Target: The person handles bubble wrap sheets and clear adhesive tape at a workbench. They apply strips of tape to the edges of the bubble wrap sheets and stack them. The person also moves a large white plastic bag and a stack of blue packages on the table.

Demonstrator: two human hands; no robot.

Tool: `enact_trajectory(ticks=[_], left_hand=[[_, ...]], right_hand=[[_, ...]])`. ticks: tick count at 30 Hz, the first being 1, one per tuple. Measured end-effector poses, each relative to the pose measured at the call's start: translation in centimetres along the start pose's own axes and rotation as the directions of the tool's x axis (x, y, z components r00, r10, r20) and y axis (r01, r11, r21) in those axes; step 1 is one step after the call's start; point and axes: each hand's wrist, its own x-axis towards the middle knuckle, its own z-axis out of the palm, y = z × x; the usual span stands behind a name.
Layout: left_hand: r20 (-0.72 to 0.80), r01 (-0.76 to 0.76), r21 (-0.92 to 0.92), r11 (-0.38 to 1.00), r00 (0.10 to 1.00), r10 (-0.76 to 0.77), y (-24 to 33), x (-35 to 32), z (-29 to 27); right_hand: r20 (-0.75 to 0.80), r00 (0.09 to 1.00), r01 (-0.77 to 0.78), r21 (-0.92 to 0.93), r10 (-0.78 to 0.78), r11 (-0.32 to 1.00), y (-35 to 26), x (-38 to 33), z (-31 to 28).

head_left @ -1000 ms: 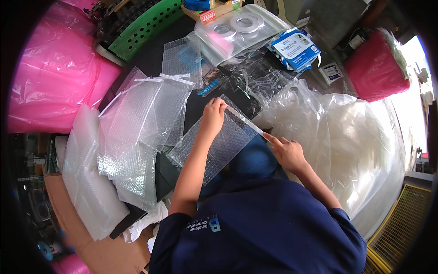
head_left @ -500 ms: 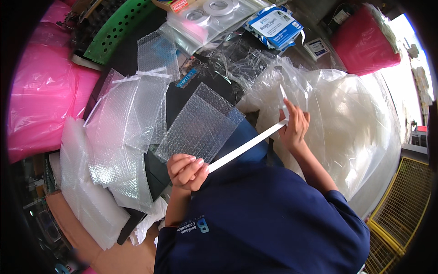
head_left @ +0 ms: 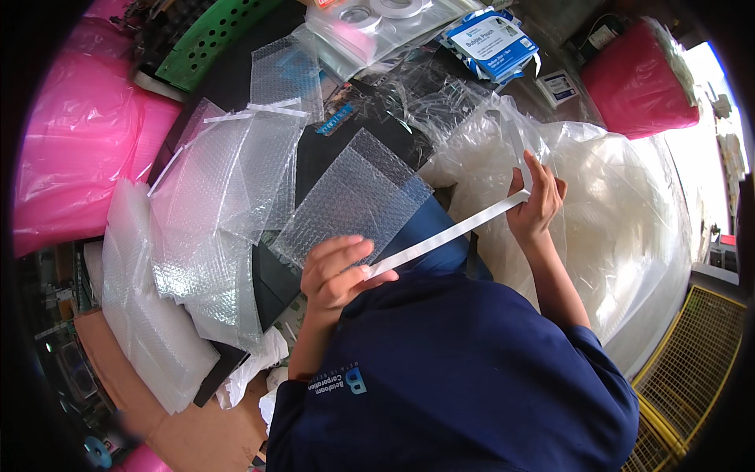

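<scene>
Head view: fingers of left hand (head_left: 334, 275) and right hand (head_left: 539, 206) pinch a white strip (head_left: 448, 236); likely liner removal, next needing a loosened grip.

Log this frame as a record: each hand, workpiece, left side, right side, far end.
left hand: at the strip's near end; pinch unclear
right hand: gripping white strip, bent at the fingers
workpiece: clear bubble-wrap pouch, lying flat in front of the person
left side: overlapping bubble-wrap pouches; pink-wrapped bundle
right side: clear plastic heap
far end: white tape rolls; blue-and-white packet
</scene>
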Motion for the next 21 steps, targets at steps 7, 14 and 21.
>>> enact_trajectory(ticks=[7,14,21], left_hand=[[0.19,0.624,-0.627,0.466,0.703,-0.685,-0.6,-0.6,1.6],[0.209,0.821,-0.076,0.566,0.568,-0.796,-11.0,-2.5,6.5],[0.187,0.618,0.175,0.766,0.743,-0.642,-16.3,-4.6,10.2]], right_hand=[[0.225,0.974,-0.005,0.034,-0.002,0.999,0.0,-0.7,-0.2],[0.81,0.577,-0.026,0.145,-0.103,0.989,-2.1,-3.6,0.0],[0.936,0.351,-0.106,0.022,0.017,0.994,-4.2,-5.1,0.5]])
